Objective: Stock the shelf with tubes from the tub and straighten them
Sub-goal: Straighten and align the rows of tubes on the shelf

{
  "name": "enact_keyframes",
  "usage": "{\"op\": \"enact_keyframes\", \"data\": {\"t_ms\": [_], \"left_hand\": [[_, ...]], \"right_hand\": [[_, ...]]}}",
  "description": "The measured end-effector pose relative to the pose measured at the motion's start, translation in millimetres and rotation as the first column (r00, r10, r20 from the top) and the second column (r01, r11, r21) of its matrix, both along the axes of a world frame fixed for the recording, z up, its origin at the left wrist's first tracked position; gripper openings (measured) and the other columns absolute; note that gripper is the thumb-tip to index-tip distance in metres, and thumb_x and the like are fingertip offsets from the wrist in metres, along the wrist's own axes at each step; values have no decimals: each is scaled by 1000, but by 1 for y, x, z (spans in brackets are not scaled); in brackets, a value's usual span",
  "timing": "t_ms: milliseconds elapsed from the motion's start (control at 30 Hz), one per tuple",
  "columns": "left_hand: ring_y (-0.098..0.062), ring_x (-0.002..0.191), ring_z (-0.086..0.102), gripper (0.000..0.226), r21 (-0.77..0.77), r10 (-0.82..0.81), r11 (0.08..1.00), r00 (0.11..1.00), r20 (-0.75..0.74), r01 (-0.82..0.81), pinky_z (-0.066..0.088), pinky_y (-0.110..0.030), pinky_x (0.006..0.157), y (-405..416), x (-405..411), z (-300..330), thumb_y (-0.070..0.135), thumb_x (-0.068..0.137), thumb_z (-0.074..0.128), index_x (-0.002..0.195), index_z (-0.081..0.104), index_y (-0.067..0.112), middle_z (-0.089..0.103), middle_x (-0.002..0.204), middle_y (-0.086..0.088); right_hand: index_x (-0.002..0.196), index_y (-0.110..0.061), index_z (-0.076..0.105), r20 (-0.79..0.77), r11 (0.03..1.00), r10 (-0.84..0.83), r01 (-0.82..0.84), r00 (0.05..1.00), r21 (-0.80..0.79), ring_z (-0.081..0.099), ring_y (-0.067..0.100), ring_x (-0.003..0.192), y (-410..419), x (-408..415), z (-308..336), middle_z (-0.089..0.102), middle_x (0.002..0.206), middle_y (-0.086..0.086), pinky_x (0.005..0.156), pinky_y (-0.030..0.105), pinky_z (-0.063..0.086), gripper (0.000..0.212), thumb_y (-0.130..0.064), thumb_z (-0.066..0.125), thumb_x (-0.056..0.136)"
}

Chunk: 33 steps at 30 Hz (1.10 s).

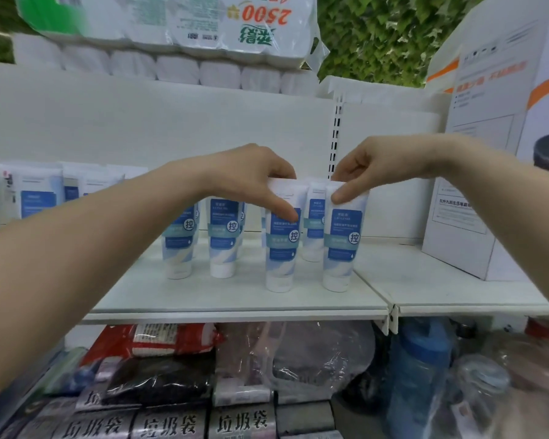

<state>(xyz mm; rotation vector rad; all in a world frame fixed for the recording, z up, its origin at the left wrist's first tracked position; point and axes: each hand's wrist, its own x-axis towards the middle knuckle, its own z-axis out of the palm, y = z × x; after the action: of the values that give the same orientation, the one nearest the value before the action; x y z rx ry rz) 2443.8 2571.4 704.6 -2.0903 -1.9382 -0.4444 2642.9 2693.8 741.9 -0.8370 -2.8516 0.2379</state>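
Two hands hold the tops of two front tubes on the white shelf.

The left hand (260, 179) pinches the flat top of the front-left tube (281, 245), and the right hand (368, 172) pinches the front-right tube (343, 245) just beside it. Both tubes stand upright on their caps, near the front edge of the shelf (235, 302). More tubes stand behind and to the left. Bare shelf lies to the right, up to a white box (463, 223).

Head view, close, facing shelf (235, 299) front.
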Motion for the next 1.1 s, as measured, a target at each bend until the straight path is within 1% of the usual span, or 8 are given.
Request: {"op": "enact_keyframes", "data": {"t_ms": [67,200,300,467,600,733,933,1100], "left_hand": [[-21,107,59,36,-6,-16,1000,999,-32,16,47,-45,93,1,2,-2,55,68,77,88,65,27,64,72,15],[-18,87,60,34,8,-16,1000,997,-75,17,50,-39,79,7,0,-1,52,69,79,68,55,28,56,55,26],[-11,67,55,37,31,-11,999,995,-98,14,48,-46,91,13,-3,-3,53,68,79,64,51,28,53,51,25],[-12,66,55,39,43,12,999,995,-100,-8,44,-50,99,22,-7,-5,53,68,79,64,51,26,53,50,22],[-22,85,60,38,69,31,997,995,-91,-25,47,-47,92,27,-6,-5,52,68,80,67,53,25,51,55,10],[-9,73,51,39,103,39,994,994,-105,-28,42,-47,100,33,-10,-7,54,68,78,67,52,25,48,57,12],[-20,97,53,45,132,59,990,991,-118,-44,31,-43,110,40,-17,-12,58,69,74,86,63,19,56,66,11],[-3,72,51,46,156,49,987,987,-150,-25,14,-38,119,40,-18,-13,57,72,72,100,64,21,56,68,15]], "right_hand": [[102,-25,71,37,999,-1,0,999,37,67,8,97,3,-2,-8,73,99,-12,94,34,52,35,-42,79,72],[95,-20,72,9,995,8,-9,1000,96,69,16,91,11,-9,-19,75,94,-6,90,43,54,27,-33,81,73],[95,-20,71,-4,992,11,-10,1000,125,69,18,91,14,-16,-22,74,93,-5,85,39,56,26,-31,81,74],[97,-20,70,-5,987,22,-21,1000,159,68,17,90,20,-25,-23,73,96,-5,81,37,57,27,-32,80,75],[99,-20,69,4,984,22,-23,1000,174,67,16,90,25,-31,-23,73,97,-5,81,36,57,28,-32,79,76],[95,-22,67,10,983,35,-36,999,181,67,16,90,29,-34,-23,72,97,-5,80,36,57,25,-33,79,76],[96,-19,67,13,979,31,-33,999,203,66,16,88,32,-36,-24,72,97,-4,76,34,55,26,-32,78,77],[98,-20,66,33,977,18,-24,999,210,66,14,88,32,-36,-23,71,98,-5,77,34,55,29,-35,78,77]]}}
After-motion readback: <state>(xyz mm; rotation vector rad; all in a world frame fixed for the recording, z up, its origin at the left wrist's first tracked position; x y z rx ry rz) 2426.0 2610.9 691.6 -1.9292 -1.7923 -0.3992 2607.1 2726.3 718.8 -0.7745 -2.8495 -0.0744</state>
